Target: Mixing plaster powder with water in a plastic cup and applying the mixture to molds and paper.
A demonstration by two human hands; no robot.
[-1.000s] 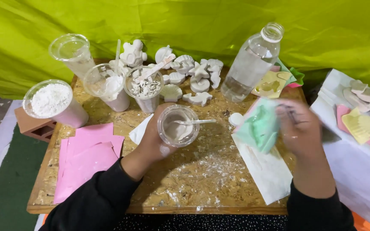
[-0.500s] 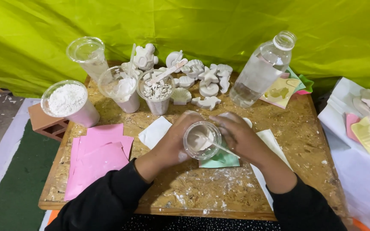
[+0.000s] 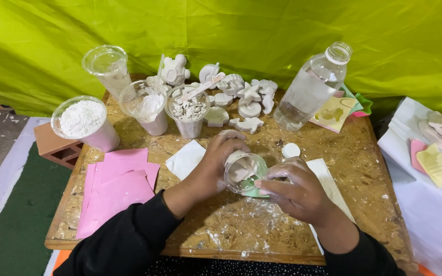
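While the left hand [image 3: 216, 166] is wrapping its fingers around the side of a small clear plastic cup [image 3: 244, 171], it is tipping that cup over toward the right, mouth angled down at a green mould [image 3: 254, 190] lying on the chipboard table [image 3: 262, 230]. White paste is showing through the cup's wall, and a thin stick seems to be sitting inside it, though that part is too small to be sure of. The right hand [image 3: 297, 191] is sitting just beside the cup, fingers curled narrow and pinching at the cup's rim or the edge of the mould; which of the two, I cannot tell. That cup looks light and thin-walled, so it is likely to flex under a hard squeeze, and the wet paste may be making it slippery; a hold round the middle of the wall, as the left hand is doing, looks the safest. The mould looks soft and bendy, best steadied flat by its edge. Behind the hands, a tall clear bottle [image 3: 310, 87] is standing near the far right, a tub of white powder [image 3: 82, 120] is sitting at the far left, and a cluster of white cast figures [image 3: 241, 94] is crowding the back edge. Pink sheets [image 3: 116, 186] are lying at the left, well apart from the cup.
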